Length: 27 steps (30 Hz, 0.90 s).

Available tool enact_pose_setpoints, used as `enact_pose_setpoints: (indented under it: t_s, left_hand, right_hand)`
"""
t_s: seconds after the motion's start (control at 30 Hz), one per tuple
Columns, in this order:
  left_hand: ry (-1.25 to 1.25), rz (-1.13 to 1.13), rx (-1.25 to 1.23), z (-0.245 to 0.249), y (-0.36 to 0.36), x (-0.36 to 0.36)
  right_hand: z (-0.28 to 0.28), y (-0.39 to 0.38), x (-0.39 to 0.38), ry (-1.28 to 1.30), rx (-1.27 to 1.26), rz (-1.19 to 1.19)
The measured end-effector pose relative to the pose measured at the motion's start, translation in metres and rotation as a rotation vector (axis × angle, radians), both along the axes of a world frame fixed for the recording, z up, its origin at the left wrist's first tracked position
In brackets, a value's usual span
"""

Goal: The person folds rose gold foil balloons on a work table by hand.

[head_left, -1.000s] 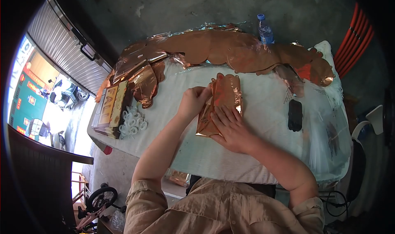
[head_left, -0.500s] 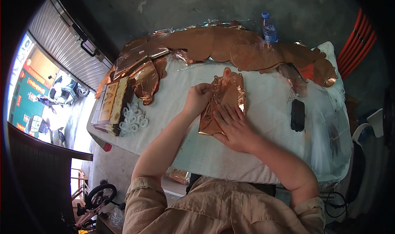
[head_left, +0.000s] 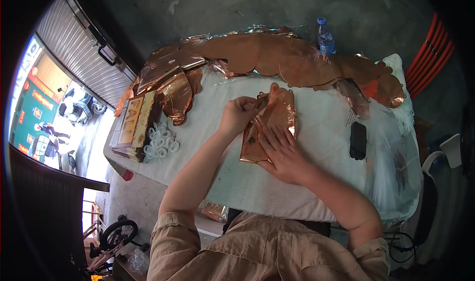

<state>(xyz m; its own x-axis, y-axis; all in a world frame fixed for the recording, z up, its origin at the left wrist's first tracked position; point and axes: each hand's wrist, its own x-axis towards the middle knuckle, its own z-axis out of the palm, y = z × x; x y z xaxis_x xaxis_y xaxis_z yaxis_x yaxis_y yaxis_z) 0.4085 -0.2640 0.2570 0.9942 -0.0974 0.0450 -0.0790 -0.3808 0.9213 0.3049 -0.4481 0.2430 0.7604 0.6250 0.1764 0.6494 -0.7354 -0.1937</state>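
Note:
A folded copper-coloured foil balloon [head_left: 282,105] lies on the white cloth in front of me. My left hand [head_left: 238,115] pinches the upper left edge of the foil between thumb and fingers. Flat on the lower half rests my right hand [head_left: 281,150], its fingers stretched out and pointing up and left. The foil under the right palm is hidden. To the left of my left forearm sits a pile of white rings or ribbon coils [head_left: 161,141], next to a stack of printed packets [head_left: 132,125].
More flat copper foil balloons [head_left: 237,51] spread along the far edge. A water bottle [head_left: 325,37] stands there. On the right are a black oblong object [head_left: 357,140] and clear plastic bags [head_left: 388,167]. The table's white cover [head_left: 267,197] reaches close to my body.
The left hand has shifted slightly with the foil edge still pinched. My right hand stays flat on the foil. Outside the doorway, a person has come into clearer view.

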Motion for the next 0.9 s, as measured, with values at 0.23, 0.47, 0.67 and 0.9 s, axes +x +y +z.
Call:
enact_pose_setpoints:
  t_s: [0.23,0.47,0.67,0.9]
  left_hand:
    - [0.108,-0.032,-0.276,0.002,0.0,0.001]
    - [0.124,0.031,-0.164,0.004,-0.001,0.003]
    - [-0.354,-0.052,0.268,-0.016,0.006,0.002]
    - [-0.556,0.117,0.271,-0.004,0.018,0.006]
  right_hand:
    - [0.002,0.0,-0.001,0.022,-0.005,-0.004]
    - [0.006,0.001,0.0,0.003,-0.017,-0.003]
    - [0.002,0.0,-0.001,0.009,-0.026,-0.004]
    - [-0.001,0.0,0.0,0.03,-0.014,-0.004]
